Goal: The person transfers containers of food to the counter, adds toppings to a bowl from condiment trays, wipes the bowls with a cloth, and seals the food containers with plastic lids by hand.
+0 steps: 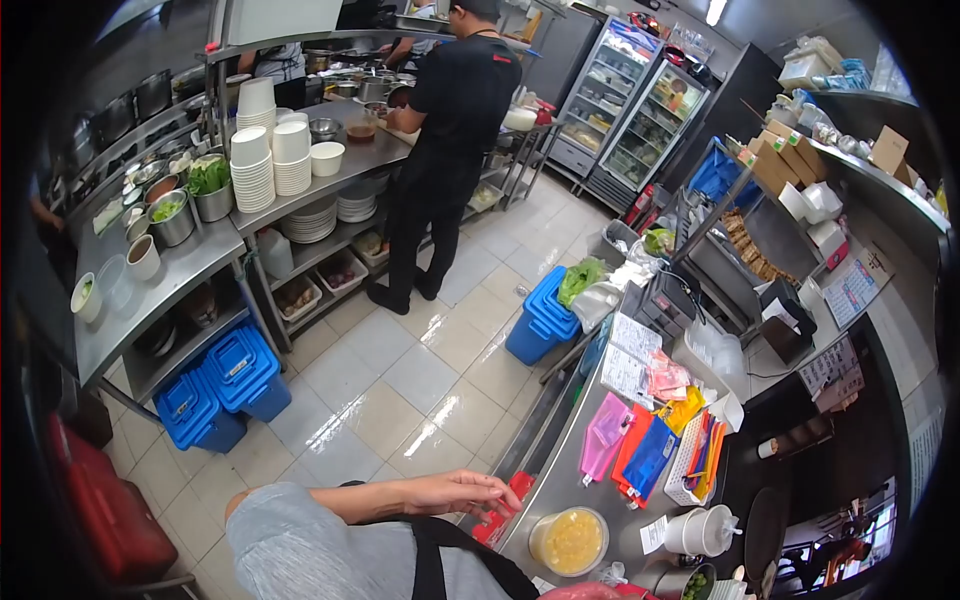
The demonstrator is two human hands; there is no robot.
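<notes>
My left hand [465,492] reaches in from the grey sleeve at the bottom, its fingers loosely bent and slightly apart, with nothing visible in them. It hovers near the edge of the steel counter [550,482], up and to the left of a round clear container [570,542] of yellow food, not touching it. Beyond the container lie a pink pouch [606,436], a blue pouch [652,455] and a white basket [697,462] of colored pouches. White lidded cups [703,530] stand to the right. My right hand does not show.
A person [440,150] in black stands at the far steel counter [335,180], beside stacked white tubs [252,172]. Blue lidded bins [245,370] sit below the left counter, another blue bin [542,315] by the right one. Glass-door fridges [610,90] stand behind.
</notes>
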